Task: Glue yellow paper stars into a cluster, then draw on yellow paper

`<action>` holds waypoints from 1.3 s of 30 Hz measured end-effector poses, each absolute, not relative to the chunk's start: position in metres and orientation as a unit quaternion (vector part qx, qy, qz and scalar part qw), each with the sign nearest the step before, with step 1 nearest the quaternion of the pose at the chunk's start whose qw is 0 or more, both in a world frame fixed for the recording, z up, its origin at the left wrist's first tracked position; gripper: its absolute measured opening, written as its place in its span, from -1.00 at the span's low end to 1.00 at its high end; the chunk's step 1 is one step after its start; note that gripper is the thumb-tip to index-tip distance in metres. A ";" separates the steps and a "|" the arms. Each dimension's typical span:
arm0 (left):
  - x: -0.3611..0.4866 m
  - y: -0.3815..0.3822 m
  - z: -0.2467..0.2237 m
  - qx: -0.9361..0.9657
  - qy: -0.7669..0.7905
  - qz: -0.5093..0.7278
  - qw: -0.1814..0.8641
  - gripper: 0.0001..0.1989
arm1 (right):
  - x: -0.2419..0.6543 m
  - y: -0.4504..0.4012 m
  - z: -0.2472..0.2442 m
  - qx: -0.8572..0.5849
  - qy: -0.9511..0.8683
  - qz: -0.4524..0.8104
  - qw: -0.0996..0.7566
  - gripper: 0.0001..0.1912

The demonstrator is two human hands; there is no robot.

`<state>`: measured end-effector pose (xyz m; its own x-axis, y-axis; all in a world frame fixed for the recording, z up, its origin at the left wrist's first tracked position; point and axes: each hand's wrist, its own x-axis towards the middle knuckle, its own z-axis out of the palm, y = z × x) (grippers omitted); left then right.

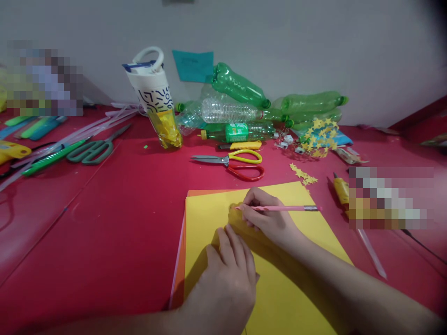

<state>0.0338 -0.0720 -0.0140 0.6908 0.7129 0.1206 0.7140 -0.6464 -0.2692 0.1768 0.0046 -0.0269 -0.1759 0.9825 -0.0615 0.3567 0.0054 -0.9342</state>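
My right hand [267, 216] grips a pink pencil [284, 208] with a metal band at its eraser end. Its tip points left, down at a yellow sheet of paper [279, 298]. Just under the tip is a small darker yellow patch [234, 213], too blurred to tell whether it is a separate piece. My left hand [228, 265] rests on the same sheet, fingers stretched toward the pencil tip and pressing the paper. Orange paper [180, 270] shows below the yellow sheet at its left edge. The left thumb is mostly hidden.
Beyond the paper lie scissors [228, 161] with yellow and red handles, plus a yellow cutter [246, 145]. Green bottles [240, 86] pile against the wall. Yellow star cutouts [303, 174] and a glue gun [340, 191] sit right; dark green scissors [94, 151] left, near a tilted cup [150, 90].
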 end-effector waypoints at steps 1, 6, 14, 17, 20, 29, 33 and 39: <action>0.034 -0.072 -0.014 -0.907 -0.394 0.000 0.148 -0.57 | 0.177 0.005 -0.027 -0.540 -0.628 0.441 0.346 -0.90; 0.034 -0.072 -0.014 -0.910 -0.387 -0.001 0.151 -0.57 | 0.178 0.007 -0.025 -0.523 -0.676 0.380 0.354 -0.87; 0.035 -0.072 -0.010 -0.907 -0.392 0.028 0.150 -0.58 | 0.178 0.005 -0.027 -0.518 -0.680 0.385 0.348 -0.87; 0.035 -0.072 -0.009 -0.906 -0.393 0.031 0.154 -0.58 | 0.178 0.005 -0.027 -0.512 -0.682 0.393 0.345 -0.87; 0.035 -0.072 -0.010 -0.907 -0.391 0.035 0.155 -0.57 | 0.179 0.004 -0.026 -0.506 -0.683 0.399 0.342 -0.86; 0.033 -0.071 -0.010 -0.909 -0.393 0.013 0.137 -0.58 | 0.179 0.003 -0.024 -0.502 -0.691 0.399 0.335 -0.83; 0.033 -0.071 -0.011 -0.908 -0.396 0.010 0.134 -0.58 | 0.179 0.003 -0.024 -0.509 -0.683 0.400 0.339 -0.84; 0.033 -0.072 -0.014 -0.909 -0.391 0.008 0.147 -0.55 | 0.178 0.004 -0.026 -0.501 -0.684 0.407 0.340 -0.84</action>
